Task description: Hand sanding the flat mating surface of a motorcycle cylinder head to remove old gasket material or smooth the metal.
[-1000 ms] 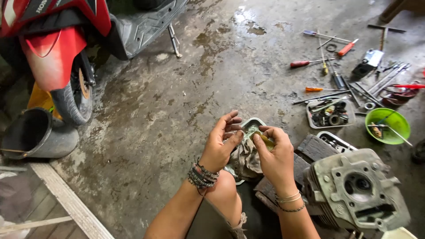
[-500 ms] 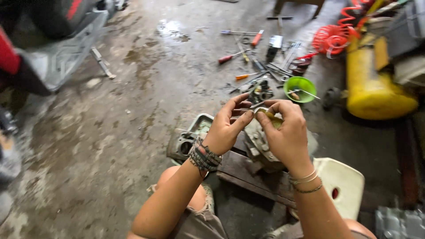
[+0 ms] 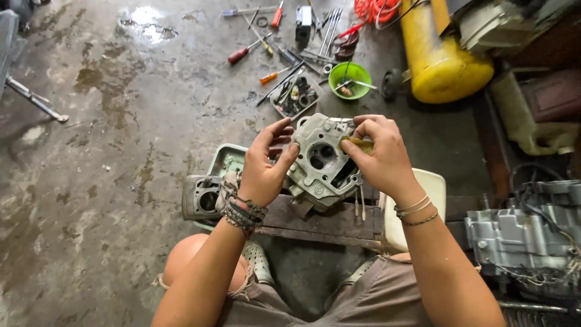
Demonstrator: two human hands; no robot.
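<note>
Closest, above a wooden board (image 3: 321,221), the left hand (image 3: 263,166) wraps around the grey engine head (image 3: 324,163), while the right hand (image 3: 381,160) pinches a small yellowish piece (image 3: 358,144) against it. Steady support should keep it from slipping. Farther off, a green bowl (image 3: 350,80) sits among tools.

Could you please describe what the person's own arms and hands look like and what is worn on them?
Both forearms are bare, with no sleeves or gloves. The left hand has a stack of dark beaded and braided bracelets at its wrist. The right hand has a few thin, light bangles at its wrist.
</note>
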